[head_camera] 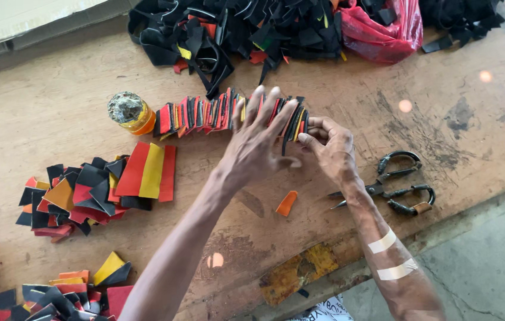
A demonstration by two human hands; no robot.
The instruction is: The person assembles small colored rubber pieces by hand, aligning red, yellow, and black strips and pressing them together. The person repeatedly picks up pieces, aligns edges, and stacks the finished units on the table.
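A red plastic bag [383, 30] at the worktop's [56, 113] far edge holds black scraps. Left of the left hand [258, 145], a small jar [130, 112] touches a row of upright black, red and yellow pieces [205, 113]. The left grip lies spread on the row; the right hand [333, 148] pinches its end piece. Scissors [395, 184] lie just right.

Craft workshop, worn wooden workbench [56, 107], scissors [395, 184], piles of cut scraps [86, 190]
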